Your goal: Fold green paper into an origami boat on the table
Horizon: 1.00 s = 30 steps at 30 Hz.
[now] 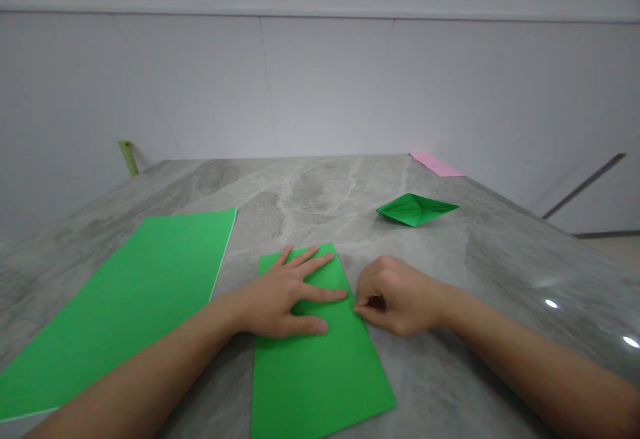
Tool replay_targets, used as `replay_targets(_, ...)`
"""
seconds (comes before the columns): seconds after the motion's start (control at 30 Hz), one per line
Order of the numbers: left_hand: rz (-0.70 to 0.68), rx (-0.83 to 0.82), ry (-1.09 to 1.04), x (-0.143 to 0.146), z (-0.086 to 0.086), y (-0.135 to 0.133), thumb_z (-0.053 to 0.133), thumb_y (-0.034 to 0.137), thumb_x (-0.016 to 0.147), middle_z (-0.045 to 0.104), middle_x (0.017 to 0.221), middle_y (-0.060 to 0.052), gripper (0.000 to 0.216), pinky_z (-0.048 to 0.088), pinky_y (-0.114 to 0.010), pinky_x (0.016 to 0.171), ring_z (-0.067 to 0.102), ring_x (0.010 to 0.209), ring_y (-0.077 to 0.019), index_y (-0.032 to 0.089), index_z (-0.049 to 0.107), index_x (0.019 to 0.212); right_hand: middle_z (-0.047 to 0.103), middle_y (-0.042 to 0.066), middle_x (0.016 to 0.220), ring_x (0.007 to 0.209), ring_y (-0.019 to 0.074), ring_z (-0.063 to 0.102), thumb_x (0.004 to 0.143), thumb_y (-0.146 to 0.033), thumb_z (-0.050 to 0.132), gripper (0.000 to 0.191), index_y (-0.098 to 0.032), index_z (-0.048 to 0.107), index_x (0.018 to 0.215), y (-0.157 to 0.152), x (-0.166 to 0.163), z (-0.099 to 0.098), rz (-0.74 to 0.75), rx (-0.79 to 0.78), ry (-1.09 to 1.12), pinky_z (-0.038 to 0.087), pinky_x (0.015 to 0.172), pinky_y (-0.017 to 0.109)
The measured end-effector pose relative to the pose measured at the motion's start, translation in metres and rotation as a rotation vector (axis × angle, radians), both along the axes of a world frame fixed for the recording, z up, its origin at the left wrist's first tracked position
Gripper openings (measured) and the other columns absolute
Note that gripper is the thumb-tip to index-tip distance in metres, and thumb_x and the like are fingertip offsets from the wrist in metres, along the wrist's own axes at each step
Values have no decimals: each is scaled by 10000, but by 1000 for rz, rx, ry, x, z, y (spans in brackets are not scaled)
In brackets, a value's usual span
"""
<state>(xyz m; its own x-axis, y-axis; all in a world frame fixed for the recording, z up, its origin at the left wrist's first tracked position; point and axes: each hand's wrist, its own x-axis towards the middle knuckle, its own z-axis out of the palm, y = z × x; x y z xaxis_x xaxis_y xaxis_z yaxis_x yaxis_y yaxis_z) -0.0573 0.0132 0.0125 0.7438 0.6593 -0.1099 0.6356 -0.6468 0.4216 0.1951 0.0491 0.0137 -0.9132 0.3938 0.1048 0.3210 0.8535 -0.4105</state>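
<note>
A green sheet of paper (320, 379) lies flat in front of me, longer than it is wide. My left hand (290, 296) rests on its upper part, palm down with the fingers spread. At the sheet's right edge is my right hand (397, 296), its fingers curled and the thumb and forefinger pinched together on that edge. How much paper sits between those fingertips is hidden. Beyond my right hand stands a folded green paper piece (416, 210), pointed at both ends like a small boat.
A stack of larger green paper (145, 286) lies to the left, partly under my left forearm. Pink paper (436, 164) lies at the far right edge of the grey marbled table (310, 192). A white wall (320, 86) stands behind the table.
</note>
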Motion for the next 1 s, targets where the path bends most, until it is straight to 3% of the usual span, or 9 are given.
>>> replay_targets(0.57, -1, 21, 7, -1, -2, 0, 573, 545, 907, 144, 1631, -25, 533, 53, -756, 1091, 80, 1478, -412, 464, 438, 1416, 564, -8, 571, 540, 92, 477, 829, -160, 556, 223, -152, 557, 606, 6, -6, -9, -123, 80, 18, 293, 553, 226)
replay_targets(1.0, -21, 23, 11, -2, -2, 0, 560, 537, 917, 113, 1635, -56, 529, 50, -746, 1095, 81, 1474, -416, 442, 439, 1424, 678, 47, 694, 650, 146, 578, 881, -191, 563, 198, -143, 670, 721, 15, -14, -15, -242, 185, -1, 344, 620, 256)
